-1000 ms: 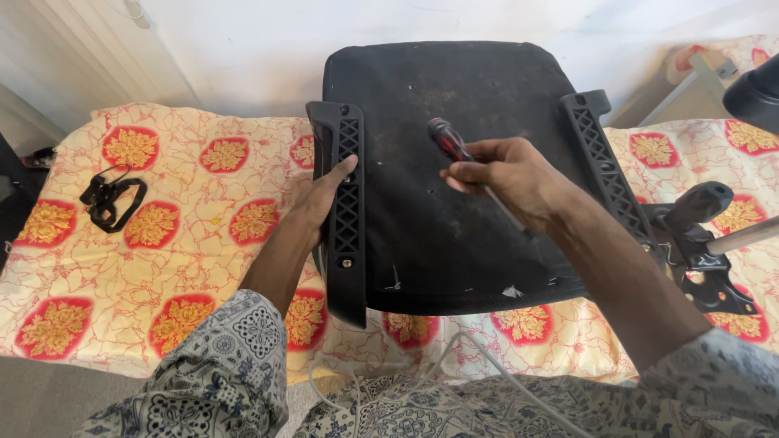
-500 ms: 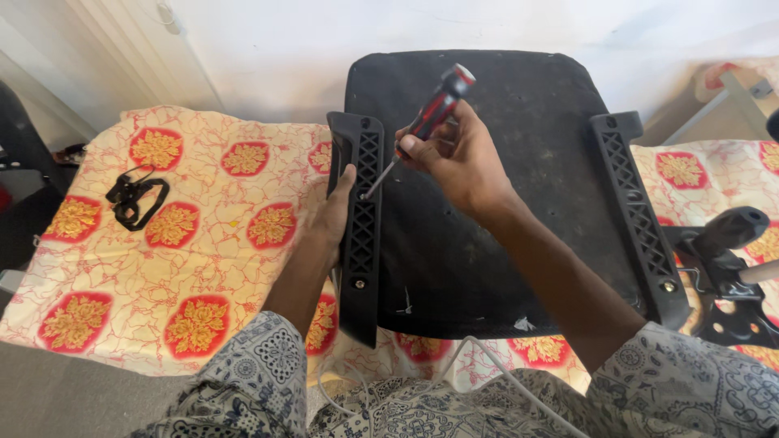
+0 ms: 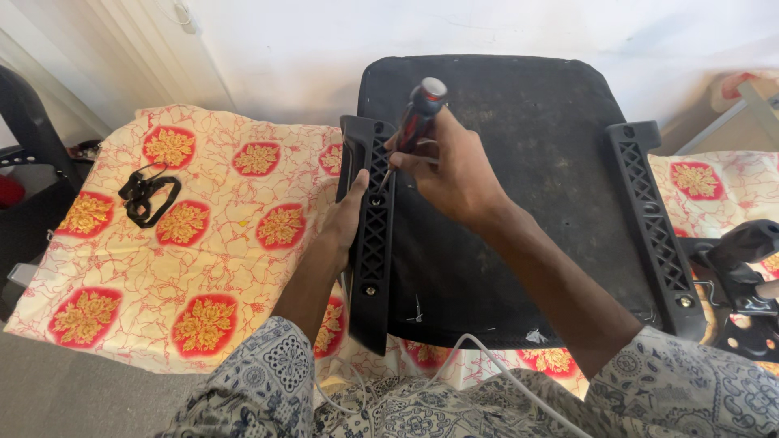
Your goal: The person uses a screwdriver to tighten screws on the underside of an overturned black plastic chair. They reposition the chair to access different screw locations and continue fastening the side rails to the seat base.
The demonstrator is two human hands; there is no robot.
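An upturned black chair seat (image 3: 519, 186) lies on a patterned cloth. A black ribbed armrest bracket (image 3: 372, 235) runs along its left edge. My left hand (image 3: 347, 212) presses against the outer side of that bracket. My right hand (image 3: 454, 166) grips a screwdriver (image 3: 415, 118) with a red and black handle, held nearly upright with its tip down at a screw hole in the upper part of the bracket. A second bracket (image 3: 653, 227) sits along the seat's right edge.
The cream cloth with red and gold flowers (image 3: 203, 243) covers the surface. A small black strap-like part (image 3: 148, 195) lies at the left on it. Black metal chair hardware (image 3: 742, 276) rests at the right edge. A white cable (image 3: 503, 373) trails near my lap.
My right hand has carried the screwdriver from the seat's middle over to the left bracket and stood it upright, tip at a screw hole. My left hand stays on the bracket.
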